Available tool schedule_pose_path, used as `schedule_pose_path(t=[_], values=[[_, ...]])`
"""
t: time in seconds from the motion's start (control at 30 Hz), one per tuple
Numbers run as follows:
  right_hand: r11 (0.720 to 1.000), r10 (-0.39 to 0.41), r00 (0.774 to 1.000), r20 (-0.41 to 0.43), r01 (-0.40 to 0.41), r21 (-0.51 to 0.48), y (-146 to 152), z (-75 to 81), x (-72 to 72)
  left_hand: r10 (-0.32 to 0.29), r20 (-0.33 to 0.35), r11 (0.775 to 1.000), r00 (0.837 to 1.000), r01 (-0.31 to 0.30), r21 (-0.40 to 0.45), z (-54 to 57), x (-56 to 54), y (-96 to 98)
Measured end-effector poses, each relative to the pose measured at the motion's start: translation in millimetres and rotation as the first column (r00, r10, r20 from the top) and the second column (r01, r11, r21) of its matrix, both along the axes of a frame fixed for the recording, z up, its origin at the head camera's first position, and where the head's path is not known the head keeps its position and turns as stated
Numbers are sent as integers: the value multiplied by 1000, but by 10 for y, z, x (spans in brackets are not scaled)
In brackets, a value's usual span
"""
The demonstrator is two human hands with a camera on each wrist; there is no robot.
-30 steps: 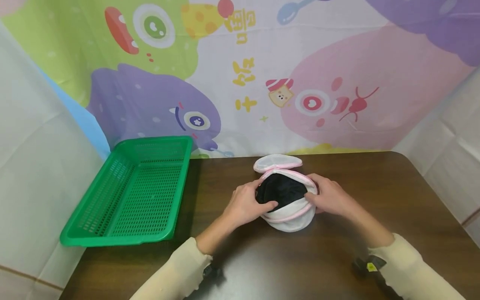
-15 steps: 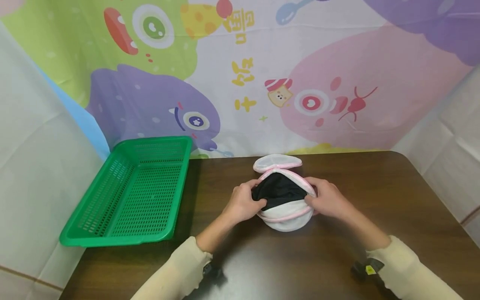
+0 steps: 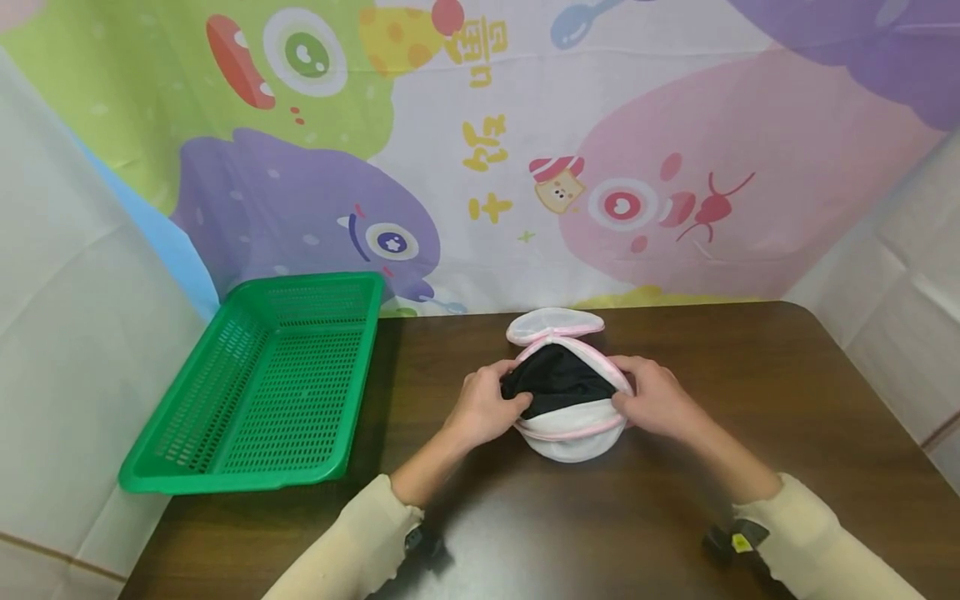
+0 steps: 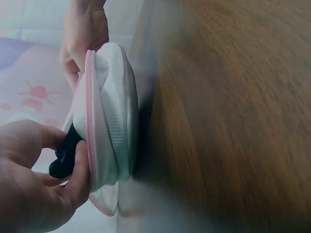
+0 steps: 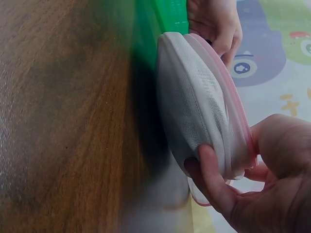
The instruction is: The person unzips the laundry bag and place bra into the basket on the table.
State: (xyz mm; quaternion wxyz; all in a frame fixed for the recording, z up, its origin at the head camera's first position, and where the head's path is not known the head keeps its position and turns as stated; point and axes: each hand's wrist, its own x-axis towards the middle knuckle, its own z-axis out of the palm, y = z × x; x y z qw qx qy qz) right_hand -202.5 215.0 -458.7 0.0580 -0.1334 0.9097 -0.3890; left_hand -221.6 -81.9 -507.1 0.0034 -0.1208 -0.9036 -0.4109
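Observation:
A round white mesh laundry bag (image 3: 573, 446) with pink zip trim sits unzipped on the brown table, its small rounded flap (image 3: 555, 323) folded back at the far side. Black fabric (image 3: 561, 379) fills the mouth of the bag. At the left rim, my left hand (image 3: 483, 407) pinches a bunched edge of this fabric (image 4: 65, 155) between thumb and fingers, beside the zip. My right hand (image 3: 658, 402) grips the opposite side, thumb at the pink rim and fingers against the outer mesh wall (image 5: 187, 107). The fabric's lower part is hidden inside.
A green slotted plastic basket (image 3: 356, 392) stands to the left of the bag. Behind the table (image 3: 750, 367) hangs a cartoon-printed cloth (image 3: 480, 258). Pale walls (image 3: 60, 350) flank both sides.
My left hand has shifted slightly left with the fabric edge, and the black fabric now lies flatter and wider across the bag's mouth. My right hand stays at the right rim.

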Motion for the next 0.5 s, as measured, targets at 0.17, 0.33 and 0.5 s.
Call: schedule_pose_path(t=[0.17, 0.33, 0.5], values=[[1000, 16, 995, -101, -15, 12, 190, -450, -248, 6, 22, 999, 1000, -7, 40, 22, 0, -16], [999, -4, 995, -97, 8, 36, 274, -738, -427, 39, -3, 998, 999, -39, 54, -32, -35, -27], [1000, 1, 997, -74, 0, 7, 260, -695, -386, 60, -17, 995, 998, -59, 82, 41, 8, -48]])
